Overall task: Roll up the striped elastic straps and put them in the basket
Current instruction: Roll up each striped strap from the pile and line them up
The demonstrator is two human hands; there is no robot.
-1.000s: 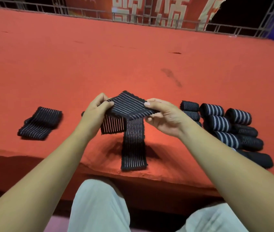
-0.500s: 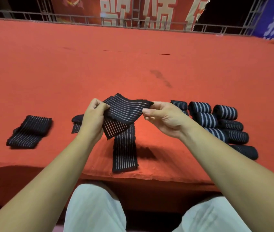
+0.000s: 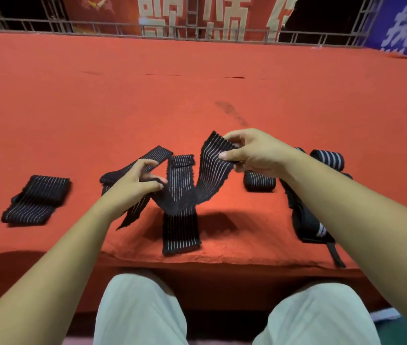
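Striped strap [image 3: 212,168] pinched by left hand [image 3: 132,186] and right hand [image 3: 256,153] fingers, between folded strap [image 3: 35,199] and rolled straps [image 3: 259,182].

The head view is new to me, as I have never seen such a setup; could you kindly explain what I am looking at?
There is no machine here: the picture comes from a camera worn on a person's head, looking down at their own bare hands. The right hand pinches one end of a striped elastic strap, which sags across to the left hand, pinching it too. More loose strap lies beneath them on the red surface. A folded strap lies to the left, and rolled straps lie to the right, partly behind the right arm. No basket is in view.
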